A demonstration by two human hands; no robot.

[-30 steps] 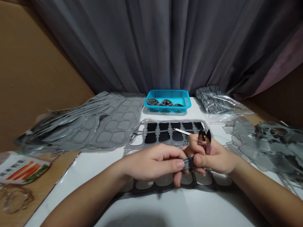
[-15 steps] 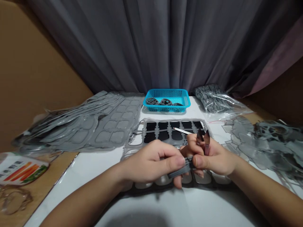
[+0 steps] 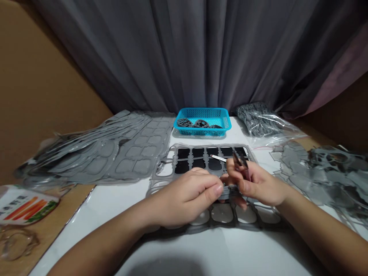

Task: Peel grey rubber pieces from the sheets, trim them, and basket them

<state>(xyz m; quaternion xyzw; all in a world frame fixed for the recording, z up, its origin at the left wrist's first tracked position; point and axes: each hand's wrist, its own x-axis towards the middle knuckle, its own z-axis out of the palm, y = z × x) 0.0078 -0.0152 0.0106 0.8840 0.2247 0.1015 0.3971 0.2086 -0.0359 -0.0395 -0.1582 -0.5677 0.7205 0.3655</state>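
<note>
A dark grey plastic strip (image 3: 229, 191) lies pinched in the closed left hand (image 3: 184, 197); the right hand (image 3: 258, 184) grips small metal cutters (image 3: 240, 161), tips raised, just beside the strip; beyond the hands lies a grey moulded sheet with black panels (image 3: 184, 155), a white stick (image 3: 217, 158) resting on it; farther off, a blue plastic basket (image 3: 201, 112) holds dark scraps (image 3: 195, 123); stacked grey sheets (image 3: 126, 153) lie left of it; a zip bag (image 3: 258, 122) lies right, all on the white counter (image 3: 201, 253).

Left hand (image 3: 185, 197) and right hand (image 3: 258, 184) hide the dark strip (image 3: 230, 190)
</note>
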